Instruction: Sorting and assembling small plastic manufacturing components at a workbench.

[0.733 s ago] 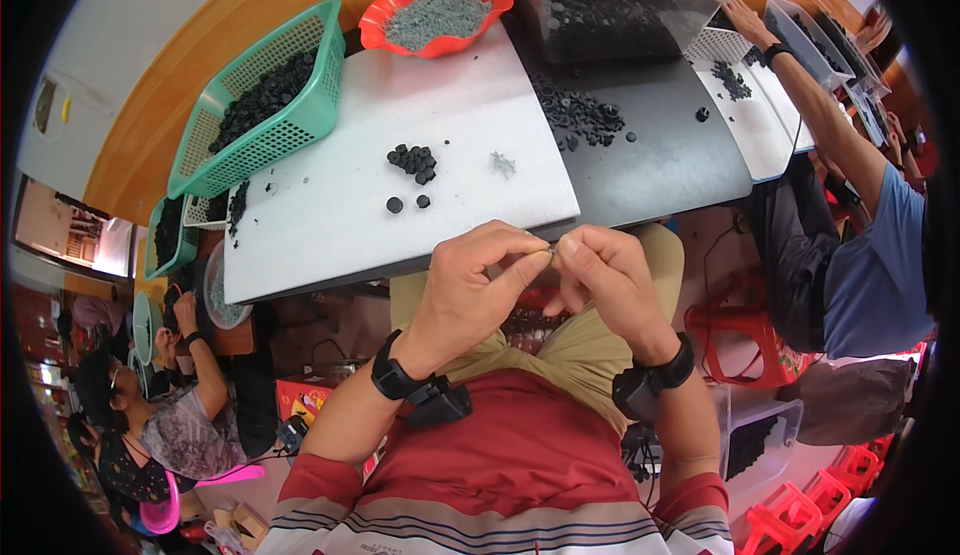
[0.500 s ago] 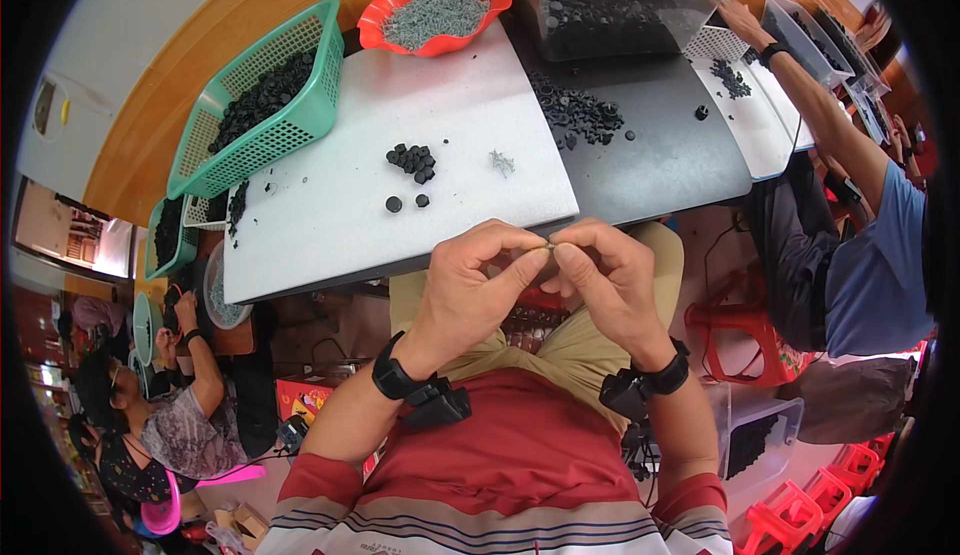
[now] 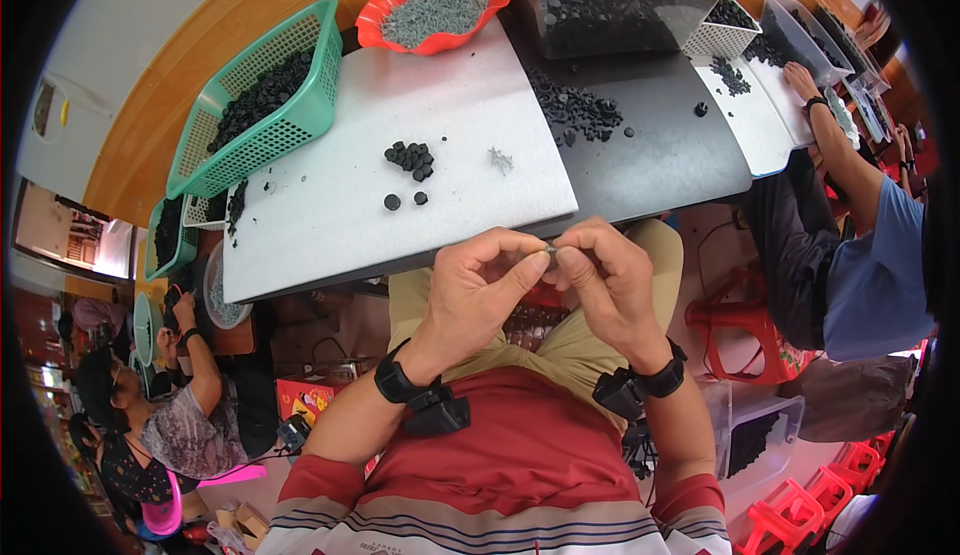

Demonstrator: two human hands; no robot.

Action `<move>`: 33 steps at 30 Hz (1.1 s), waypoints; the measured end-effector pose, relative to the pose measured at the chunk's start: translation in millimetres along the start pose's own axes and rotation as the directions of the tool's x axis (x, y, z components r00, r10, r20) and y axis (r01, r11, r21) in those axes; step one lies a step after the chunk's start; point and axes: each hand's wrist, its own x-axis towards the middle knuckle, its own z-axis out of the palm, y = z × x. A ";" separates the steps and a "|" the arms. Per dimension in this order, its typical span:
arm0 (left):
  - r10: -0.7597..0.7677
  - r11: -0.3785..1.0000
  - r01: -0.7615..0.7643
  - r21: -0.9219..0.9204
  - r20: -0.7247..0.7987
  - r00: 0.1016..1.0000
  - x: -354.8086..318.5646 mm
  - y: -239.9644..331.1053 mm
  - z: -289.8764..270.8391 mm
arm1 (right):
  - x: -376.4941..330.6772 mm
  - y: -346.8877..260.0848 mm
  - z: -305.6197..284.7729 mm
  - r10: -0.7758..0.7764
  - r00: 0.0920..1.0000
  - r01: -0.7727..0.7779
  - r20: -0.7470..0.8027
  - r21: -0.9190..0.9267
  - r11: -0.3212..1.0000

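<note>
**Two hands pinch one tiny part**

The left hand (image 3: 480, 290) and right hand (image 3: 605, 280) meet fingertip to fingertip, both pinching one small dark part (image 3: 551, 249), mostly hidden. Beyond them: one white board (image 3: 330, 205), one green basket (image 3: 262, 105), one red bowl (image 3: 432, 10).

A tiny dark part (image 3: 551, 249) is pinched between the fingertips of the left hand (image 3: 478, 285) and the right hand (image 3: 608, 277), held together just off the near edge of the table (image 3: 330, 215). At 12 o'clock from the hands a small pile of black pieces (image 3: 411, 158) is seen; a green basket (image 3: 262, 105) lies at 10 o'clock and a red bowl (image 3: 433, 10) at 12.
</note>
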 end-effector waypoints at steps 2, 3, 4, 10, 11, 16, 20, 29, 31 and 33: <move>0.002 1.000 -0.002 0.012 -0.004 1.000 -0.4 2.5 2.3 | 0.3 0.7 -0.8 -0.115 0.993 0.116 0.015 -0.106 0.988; 0.005 1.000 -0.005 0.023 -0.007 1.000 -0.5 3.0 2.9 | 0.1 1.2 -0.8 -0.114 0.993 0.115 0.016 -0.106 0.988; 0.004 1.000 -0.004 0.023 -0.007 1.000 -0.7 3.0 2.6 | -0.2 1.8 -0.7 -0.136 0.991 0.137 0.015 -0.120 0.983; 0.015 0.993 -0.015 0.117 0.001 1.000 -1.5 3.3 2.7 | -3.6 1.0 -0.4 -0.098 0.995 0.099 0.011 -0.048 0.994; 0.008 0.990 -0.007 0.143 -0.007 1.000 -2.2 5.6 3.9 | -4.4 1.3 -0.3 -0.046 0.999 0.046 0.010 0.031 0.998; 0.067 0.948 -0.064 0.311 0.001 0.998 -4.6 1.2 2.5 | -7.4 3.4 -8.2 0.129 0.985 -0.144 0.116 0.137 0.980; 0.188 0.858 -0.193 0.476 0.059 0.980 -3.9 -2.1 0.5 | -10.1 4.1 -6.9 0.187 0.973 -0.214 0.137 0.230 0.949; 0.280 0.788 -0.285 0.545 0.094 0.955 -5.1 -4.4 -2.2 | -14.4 -0.9 -2.9 0.237 0.963 -0.264 0.126 0.288 0.920; 0.275 0.790 -0.282 0.545 0.096 0.957 -5.6 -1.6 -2.6 | -14.5 -2.2 -2.4 0.235 0.964 -0.263 0.127 0.282 0.923; 0.278 0.790 -0.290 0.541 0.107 0.955 -5.8 -0.3 -3.9 | -14.3 -3.0 -2.4 0.234 0.964 -0.262 0.127 0.276 0.925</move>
